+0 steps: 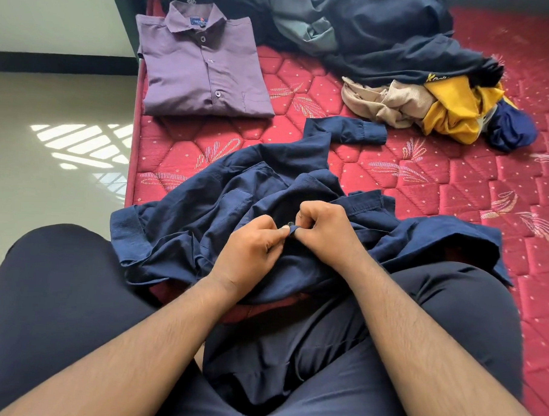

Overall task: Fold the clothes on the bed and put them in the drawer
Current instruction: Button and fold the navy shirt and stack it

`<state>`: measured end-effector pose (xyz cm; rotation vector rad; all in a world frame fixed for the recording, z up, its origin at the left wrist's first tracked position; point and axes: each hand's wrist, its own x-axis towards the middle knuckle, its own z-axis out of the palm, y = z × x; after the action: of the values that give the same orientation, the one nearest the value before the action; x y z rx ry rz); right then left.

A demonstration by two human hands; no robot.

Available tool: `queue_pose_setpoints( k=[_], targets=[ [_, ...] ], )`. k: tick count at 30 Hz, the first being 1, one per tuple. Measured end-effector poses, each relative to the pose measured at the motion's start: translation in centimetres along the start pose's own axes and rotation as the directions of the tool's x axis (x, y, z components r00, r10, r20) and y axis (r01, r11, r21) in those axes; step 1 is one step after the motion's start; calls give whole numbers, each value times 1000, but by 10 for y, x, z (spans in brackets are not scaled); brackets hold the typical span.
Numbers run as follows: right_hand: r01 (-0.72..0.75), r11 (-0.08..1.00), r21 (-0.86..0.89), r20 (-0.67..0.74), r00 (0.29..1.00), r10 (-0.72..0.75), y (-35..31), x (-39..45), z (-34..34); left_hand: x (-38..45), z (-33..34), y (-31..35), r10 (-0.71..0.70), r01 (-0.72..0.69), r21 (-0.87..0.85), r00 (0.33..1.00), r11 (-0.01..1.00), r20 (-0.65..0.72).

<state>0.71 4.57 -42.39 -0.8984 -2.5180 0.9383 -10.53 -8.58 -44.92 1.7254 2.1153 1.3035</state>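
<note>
Two hands meet at crumpled navy shirt (223, 205): left hand (249, 254) and right hand (325, 232) both pinch small fabric edge by button, fingers curled. Shirt lies rumpled on quilted red mattress (440, 190). Beyond left hand, folded purple shirt (204, 66), flat, buttoned. Beyond right hand, loose pile (423, 82): navy, beige ribbed, yellow cloth.

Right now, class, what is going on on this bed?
A person sits at the edge of the red mattress with a navy shirt spread in front of them. The left hand and right hand pinch a small tab of it beside a button, apparently fastening it. A purple shirt lies folded at the far left corner. A pile of unfolded clothes waits farther back.
</note>
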Motion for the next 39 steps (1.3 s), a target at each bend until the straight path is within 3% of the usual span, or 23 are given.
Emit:
queue_pose_setpoints(
  k=[3, 6, 13, 16, 20, 25, 29, 32, 34, 37, 39],
  targets=[
    [-30, 997, 75, 10, 1000, 29, 3, 1, 0, 0, 0, 6, -164, 160, -154, 986, 975, -16],
    [33, 998, 50, 61, 997, -36, 5, 4, -1, 4, -4, 6, -323, 342, -201, 939, 918, 118],
    [64, 998, 3, 133, 989, -64, 5, 2, -2, 20, -23, 2, -307, 320, 30, 873, 947, 380],
    [79, 997, -11, 179, 981, -76, -1, 4, -4, 26, -40, -1, -277, 301, 22, 843, 953, 461],
    [53, 998, -39, 210, 977, -44, 1, 6, -18, 27, -72, -18, -290, 358, -29, 799, 933, 526],
    [19, 1000, -12, 140, 990, -17, -5, 2, -31, 31, -97, -41, -348, 422, -37, 790, 906, 504],
    [-9, 991, 132, 167, 986, -14, -5, 2, -34, 36, -105, -44, -458, 554, 0, 689, 833, 561],
    [-30, 991, 130, 211, 977, 2, -5, 3, -32, 38, -108, -45, -559, 618, 121, 590, 777, 582],
    [-42, 994, 102, 227, 974, 18, -6, 4, -30, 42, -106, -41, -559, 545, 211, 617, 811, 554],
    [-46, 999, -20, 257, 965, 49, -4, 6, -32, 51, -95, -25, -516, 436, 276, 726, 857, 455],
    [-31, 994, -102, 291, 955, 60, -2, 7, -33, 50, -89, -14, -514, 459, 234, 722, 857, 463]
  ],
)
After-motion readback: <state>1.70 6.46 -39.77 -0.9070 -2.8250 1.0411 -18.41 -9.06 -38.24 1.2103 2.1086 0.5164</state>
